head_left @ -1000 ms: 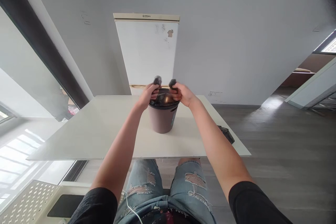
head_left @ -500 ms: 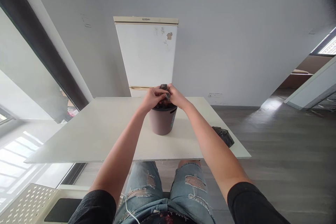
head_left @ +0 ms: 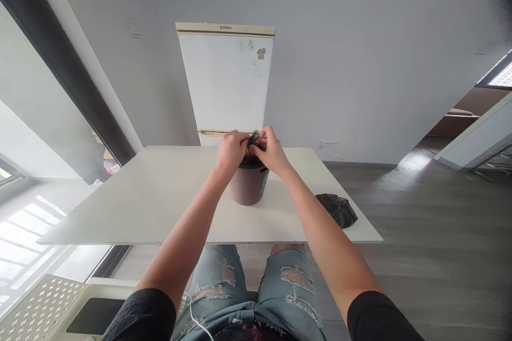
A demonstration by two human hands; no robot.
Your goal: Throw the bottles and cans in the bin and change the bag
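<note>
A brownish-mauve trash can (head_left: 247, 189) with a dark rim stands upright on the white table (head_left: 168, 197). Just above its mouth, a black plastic bag (head_left: 253, 139) is gathered up and twisted between my two hands. My left hand (head_left: 232, 153) pinches the bag from the left side. From the right, my right hand (head_left: 274, 152) pinches the same gathered top with thumb and fingers. The lower part of the bag is inside the can, largely hidden by my hands and the rim. Another crumpled black plastic bag (head_left: 339, 210) lies near the table's right edge, beside my right forearm.
A white refrigerator (head_left: 224, 80) stands behind the table against the grey wall (head_left: 340, 64). At the lower left is a cream perforated surface (head_left: 44, 303) with a dark flat panel (head_left: 96, 315). A white cable (head_left: 194, 315) crosses my lap.
My hands have shifted on the bag's gathered top; the right fingers are raised and spread a little more. The twisted end now sticks up between them. The trash can stays in place.
</note>
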